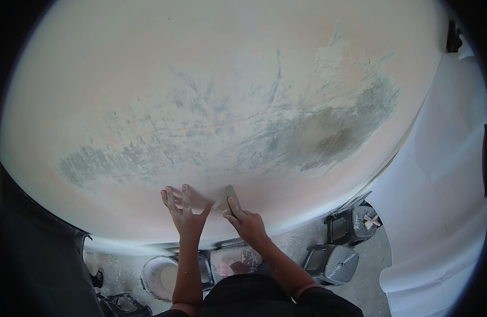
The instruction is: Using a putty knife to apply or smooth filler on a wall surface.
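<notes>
Black shirt (pixel 246 297), scraper (pixel 224 201) in right hand (pixel 249 224)

Matt, rough-patched panel (pixel 222 116) and smooth sheeting (pixel 439 169)

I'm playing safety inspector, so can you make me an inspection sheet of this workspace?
Surface: big pale curved panel with grey patches and scratchy marks
Job's things: flat grey tool by the panel's lower part
Clutter: bucket and spattered stools on the floor
Hands: left hand open, fingers spread, touch unclear; right hand holds the flat grey tool
Cables: nothing seen
Surroundings: white sheet hanging on the right
</notes>
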`<state>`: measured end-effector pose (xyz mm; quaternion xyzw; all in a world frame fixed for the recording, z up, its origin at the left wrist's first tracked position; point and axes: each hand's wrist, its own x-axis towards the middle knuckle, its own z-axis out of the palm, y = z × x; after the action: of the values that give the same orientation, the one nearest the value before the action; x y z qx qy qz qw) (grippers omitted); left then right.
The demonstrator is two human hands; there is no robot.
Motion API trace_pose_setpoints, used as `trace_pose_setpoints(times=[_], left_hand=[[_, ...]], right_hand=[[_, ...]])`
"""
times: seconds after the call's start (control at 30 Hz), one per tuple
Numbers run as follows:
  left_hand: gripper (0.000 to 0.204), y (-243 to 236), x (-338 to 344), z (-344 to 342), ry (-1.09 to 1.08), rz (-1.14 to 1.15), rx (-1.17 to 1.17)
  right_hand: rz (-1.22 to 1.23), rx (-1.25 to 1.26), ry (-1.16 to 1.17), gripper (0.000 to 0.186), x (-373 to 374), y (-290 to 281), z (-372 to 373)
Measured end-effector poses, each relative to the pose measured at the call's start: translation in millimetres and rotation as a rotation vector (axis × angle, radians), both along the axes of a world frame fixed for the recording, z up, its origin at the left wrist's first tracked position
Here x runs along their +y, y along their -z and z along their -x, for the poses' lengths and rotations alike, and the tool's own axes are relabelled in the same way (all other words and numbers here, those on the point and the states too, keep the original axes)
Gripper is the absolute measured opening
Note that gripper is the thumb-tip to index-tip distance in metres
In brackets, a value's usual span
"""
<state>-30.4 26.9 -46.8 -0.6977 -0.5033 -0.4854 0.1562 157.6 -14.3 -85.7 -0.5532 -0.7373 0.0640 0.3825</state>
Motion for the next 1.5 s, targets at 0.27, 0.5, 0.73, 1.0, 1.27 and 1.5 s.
trace_pose_setpoints(times=[0.27, 0.5, 0.73, 1.0, 1.27, 1.5], left_hand=[[0.102, 3, 0, 12, -0.015, 0.004, 0.005], [0.097, 8, 0, 20, -0.032, 0.029, 0.055], [0.099, 10, -1, 27, -0.102, 0.024, 0.04], [0.1, 22, -5, 33, -0.093, 0.106, 0.027], [0.104, 13, 0, 35, -0.102, 0.075, 0.086], [0.106, 13, -6, 33, -0.112, 0.089, 0.103]], right_hand=[[-0.09, 0.024, 0.019, 0.059, -1, -35, -42], [-0.04, -0.237, -0.073, 0.059, -1, -46, -46], [-0.114, -0.36, -0.131, 0.054, 6, -27, -40], [-0.043, -0.266, -0.089, 0.061, 0, -34, -52], [-0.138, -0.235, -0.099, 0.056, 4, -19, -50], [-0.213, 0.12, 0.151, 0.053, 9, -39, -74]])
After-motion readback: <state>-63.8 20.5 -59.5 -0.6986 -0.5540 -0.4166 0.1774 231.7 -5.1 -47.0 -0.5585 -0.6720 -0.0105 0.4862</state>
